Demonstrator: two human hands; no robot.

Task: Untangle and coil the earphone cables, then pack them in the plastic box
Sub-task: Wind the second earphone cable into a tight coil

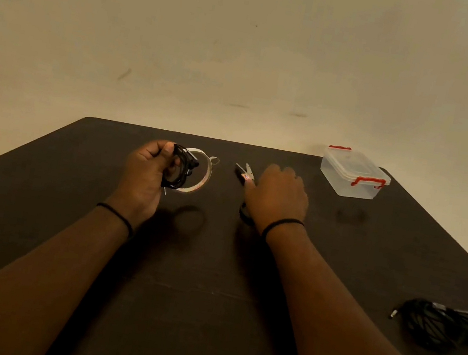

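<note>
At left of centre in the frame, a coil [179,169] of black earphone cable is being gripped by the left hand [146,175], the fingers and thumb curled round one side of the loops, a short end hanging below. The coil is being held just above a tape roll [203,180] that is lying on the dark table [71,181]; whether the two are touching cannot be told. The cable is being judged light, thin and limp: the loops are likely to spring apart if the grip is slackened, so the bundle is best taken across all its turns at once, never by a single strand or by the plug.

At centre, scissors [242,173] are being covered at their handles by the right hand [277,198], its back turned to the camera. Whether the fingers are curled through the handles or merely resting on them cannot be told.

At upper right, the box [351,173] is standing near the far edge of the table, its clear lid on and its red clasps [368,182] apparently down, so it is being judged as needing opening before anything is packed. At lower right, well apart from both hands, a tangle [438,326] of black cable is lying loose, a plug end sticking out at its left; it is being judged as not yet sorted.
</note>
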